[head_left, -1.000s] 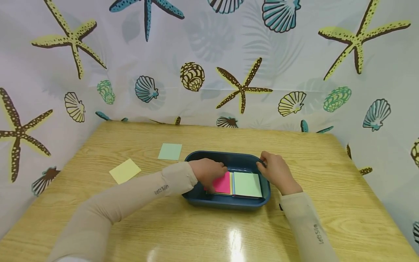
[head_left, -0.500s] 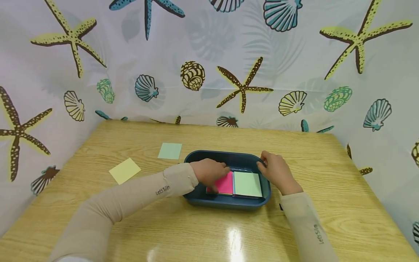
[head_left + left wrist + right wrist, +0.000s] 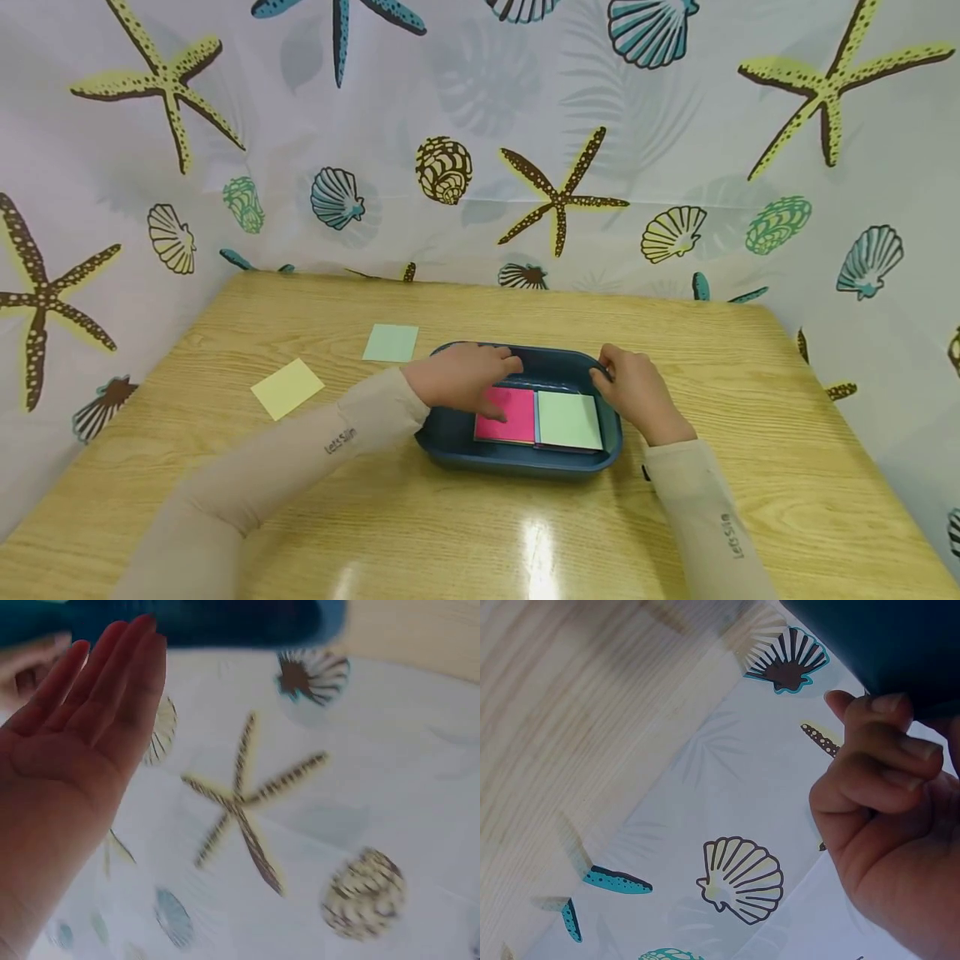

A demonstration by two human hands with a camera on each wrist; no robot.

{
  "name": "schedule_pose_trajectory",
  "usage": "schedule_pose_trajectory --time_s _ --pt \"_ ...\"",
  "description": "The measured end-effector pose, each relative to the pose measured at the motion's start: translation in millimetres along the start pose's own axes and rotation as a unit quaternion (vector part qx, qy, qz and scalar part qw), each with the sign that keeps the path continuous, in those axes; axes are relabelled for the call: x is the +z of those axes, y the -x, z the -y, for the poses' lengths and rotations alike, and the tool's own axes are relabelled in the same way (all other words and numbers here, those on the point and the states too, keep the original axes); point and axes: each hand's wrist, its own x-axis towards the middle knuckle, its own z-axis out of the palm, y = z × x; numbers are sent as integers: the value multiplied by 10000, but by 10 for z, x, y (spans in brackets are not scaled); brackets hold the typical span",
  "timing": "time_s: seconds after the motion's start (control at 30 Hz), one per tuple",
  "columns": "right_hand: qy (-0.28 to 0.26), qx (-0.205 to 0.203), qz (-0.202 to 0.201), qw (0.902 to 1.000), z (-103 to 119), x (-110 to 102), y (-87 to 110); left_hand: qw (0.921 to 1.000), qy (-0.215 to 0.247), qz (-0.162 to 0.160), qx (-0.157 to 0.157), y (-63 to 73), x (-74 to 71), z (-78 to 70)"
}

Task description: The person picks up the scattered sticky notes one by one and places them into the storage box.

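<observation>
A dark blue oval-ended bin [image 3: 517, 465] stands mid-table, holding two side-by-side stacks of sticky notes. The left stack has a pink top note [image 3: 513, 414]; the right one is topped by a pale green note [image 3: 568, 421]. My left hand [image 3: 463, 373] is over the bin's left part, its fingers loosely spread and nothing in them; in the left wrist view the same hand [image 3: 82, 742] shows its palm and extended fingers. My right hand [image 3: 637, 392] grips the bin's right rim, fingers curled over it, as the right wrist view of this hand [image 3: 892, 802] also shows.
A yellow sticky note [image 3: 287, 389] and a light green sticky note [image 3: 391, 342] lie on the wooden table [image 3: 375, 533], left of the bin. A white curtain [image 3: 465, 92] printed with shells and starfish hangs behind the table and along both sides.
My left hand has lifted off the pink stack and drawn slightly back and left, fingers spreading. The pink notes now sit neatly against the neighbouring stack. My right hand stays on the rim.
</observation>
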Motion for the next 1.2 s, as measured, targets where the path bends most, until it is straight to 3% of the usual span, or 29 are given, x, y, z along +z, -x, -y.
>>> schedule_pose_trajectory --time_s 0.07,0.17,0.27,0.33,0.47,0.57,0.63,0.7,0.8,0.9,1.2 --pt "-22 -20 18 10000 8 6 -12 9971 529 -475 -263 164 -63 127" --pt "-30 -11 44 10000 2 4 -11 9831 1091 -1186 -865 450 -101 386" --pt "-24 18 46 10000 -10 -3 16 9673 1350 -1433 -1598 751 -52 701" --pt "-17 47 38 10000 -17 -14 31 9584 1501 -1261 -2073 942 23 910" --pt "-3 37 43 10000 -18 -28 32 9413 1730 -520 -2853 1284 202 1232" --pt "-25 -35 58 10000 -6 -18 10 9210 1884 1 -3411 1492 321 1364" --pt "-46 -84 85 9999 4 -3 -2 9014 2014 368 -3815 1595 381 1405" --pt "-33 -98 125 9999 9 12 -6 8829 2135 647 -4132 1661 426 1425" --pt "0 -88 144 9999 13 12 -5 8630 2345 803 -4403 1679 459 1449" --pt "-9 -101 139 9999 29 16 -12 8529 2431 697 -4568 1677 468 1476" --pt "-78 -159 84 9998 13 16 -7 8372 2665 595 -4739 1654 477 1495"
